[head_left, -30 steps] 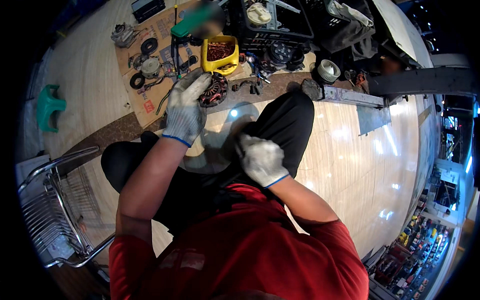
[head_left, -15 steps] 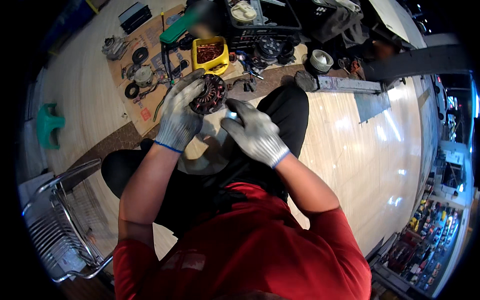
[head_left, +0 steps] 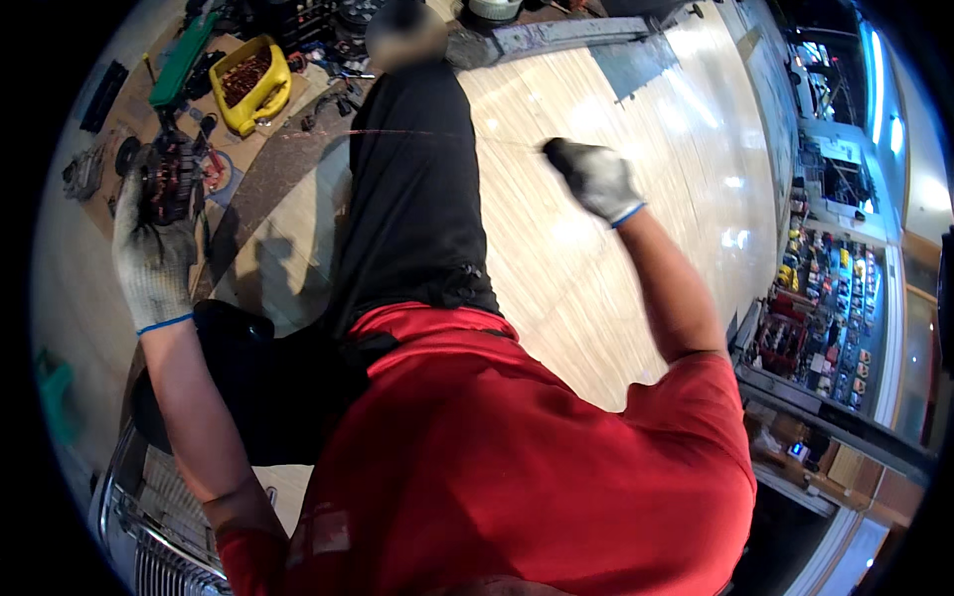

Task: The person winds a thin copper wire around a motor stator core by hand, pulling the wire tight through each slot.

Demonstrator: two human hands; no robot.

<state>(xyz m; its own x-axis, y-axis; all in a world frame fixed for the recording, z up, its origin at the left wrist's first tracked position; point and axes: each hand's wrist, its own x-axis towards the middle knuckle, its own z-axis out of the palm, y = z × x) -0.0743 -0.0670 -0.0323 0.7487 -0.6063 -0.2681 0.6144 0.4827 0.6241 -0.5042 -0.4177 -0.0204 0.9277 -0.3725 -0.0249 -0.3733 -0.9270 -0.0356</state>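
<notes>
My left hand (head_left: pixel 157 266), in a white knitted glove with a blue cuff, grips a round dark motor stator (head_left: pixel 171 187) with reddish-brown copper windings. It is held up on the left, tilted edge-on. A thin copper wire (head_left: pixel 407 132) runs almost level from near the stator across my raised black-trousered knee. It leads toward my right hand (head_left: pixel 601 184), which is out to the right over the pale floor. That gloved hand, its fingertips dark with dirt, is closed on the wire's end; the wire fades close to the fingers.
Beyond the stator, a yellow tub (head_left: pixel 260 114) contains copper scraps beside a long green case (head_left: pixel 186 62). Loose parts lie on cardboard around them. A metal beam (head_left: pixel 571 38) crosses the far side. A chrome wire rack (head_left: pixel 164 551) stands near left, a green stool (head_left: pixel 55 397) further out.
My hands were close together in front of me, around the stator. Now the left has moved left with it, and the right has swung far right, a wire stretched between. The view has shifted right.
</notes>
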